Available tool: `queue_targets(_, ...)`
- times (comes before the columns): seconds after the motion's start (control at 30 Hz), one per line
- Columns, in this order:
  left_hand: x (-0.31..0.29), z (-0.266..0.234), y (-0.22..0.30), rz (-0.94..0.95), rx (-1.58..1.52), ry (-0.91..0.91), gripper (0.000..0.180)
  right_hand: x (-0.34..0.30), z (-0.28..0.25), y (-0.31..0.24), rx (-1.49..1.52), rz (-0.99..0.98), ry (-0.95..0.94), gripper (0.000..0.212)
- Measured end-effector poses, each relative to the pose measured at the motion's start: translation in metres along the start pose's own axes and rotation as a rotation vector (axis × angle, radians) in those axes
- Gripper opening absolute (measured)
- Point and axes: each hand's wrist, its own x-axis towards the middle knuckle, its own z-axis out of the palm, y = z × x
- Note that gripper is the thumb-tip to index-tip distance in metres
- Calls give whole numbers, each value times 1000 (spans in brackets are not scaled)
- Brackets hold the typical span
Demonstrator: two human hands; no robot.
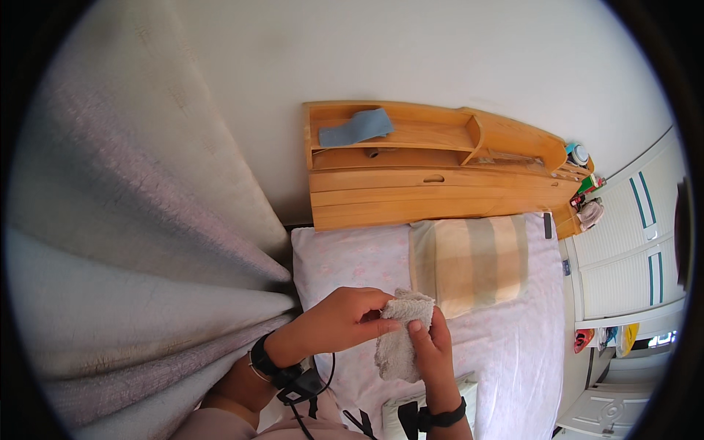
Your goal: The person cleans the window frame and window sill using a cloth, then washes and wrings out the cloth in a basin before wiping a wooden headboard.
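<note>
A folded, light grey-beige fluffy cloth (pixel 397 345) is held up between my two hands, above the bed. My left hand (pixel 345 317) pinches its upper left edge, thumb lying on the front. From the right, my right hand (pixel 434 345) grips the cloth with the thumb pressed on its face and the fingers behind it, mostly hidden. Black straps circle both wrists, and a small dark device with a cord hangs by the left one.
Beneath my hands lies a bed with a pale floral sheet (pixel 506 345) and a striped pillow (pixel 469 260). A wooden headboard (pixel 381 202) carries a blue-grey cloth (pixel 357 127) on its shelf. Long curtains (pixel 147 293) hang at left; a white wardrobe (pixel 616 242) stands right.
</note>
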Motion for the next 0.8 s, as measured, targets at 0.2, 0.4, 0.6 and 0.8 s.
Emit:
queue_targets(0.2, 4, -2, -7, 9, -129, 33, 26, 8, 6, 1, 28, 37, -9, 38)
queue_targets(0.4, 8, -2, -9, -30, -202, 90, 26, 20, 2, 15, -389, -211, 117, 45)
queue_targets(0.6, 19, 14, -23, -96, -554, 269, 20, 19, 16, -23, -403, -401, 324, 62)
queue_targets(0.8, 45, 25, -22, 4, -632, 385, 19, 35, 2, -32, -687, -563, 5, 59)
